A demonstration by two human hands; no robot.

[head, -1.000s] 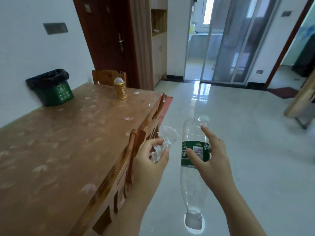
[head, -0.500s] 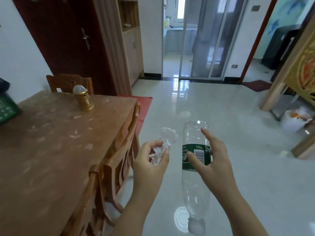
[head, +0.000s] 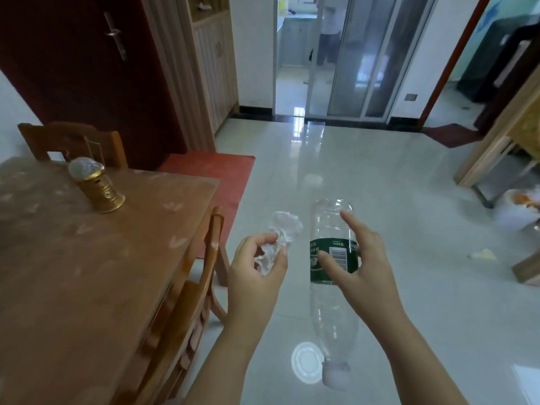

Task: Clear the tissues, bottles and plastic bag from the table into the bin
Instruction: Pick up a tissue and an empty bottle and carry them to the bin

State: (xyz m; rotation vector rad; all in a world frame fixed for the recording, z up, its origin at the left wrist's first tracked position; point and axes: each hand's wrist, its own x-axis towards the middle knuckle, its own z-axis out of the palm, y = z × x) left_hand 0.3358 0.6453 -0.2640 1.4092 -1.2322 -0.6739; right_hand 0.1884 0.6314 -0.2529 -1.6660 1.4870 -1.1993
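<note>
- Left grip, right of the surface, pinched a crumpled tissue.
- Right grip held the empty clear bottle by its green label, cap end nearest.

Clear bottle, green label

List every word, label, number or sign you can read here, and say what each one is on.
No text here can be read.
The green label on the plastic bottle: white lettering, too blurred to read.
The barcode on that label: digits too small to read.
The gold lamp on the table: a small round mark, no legible text.
</note>
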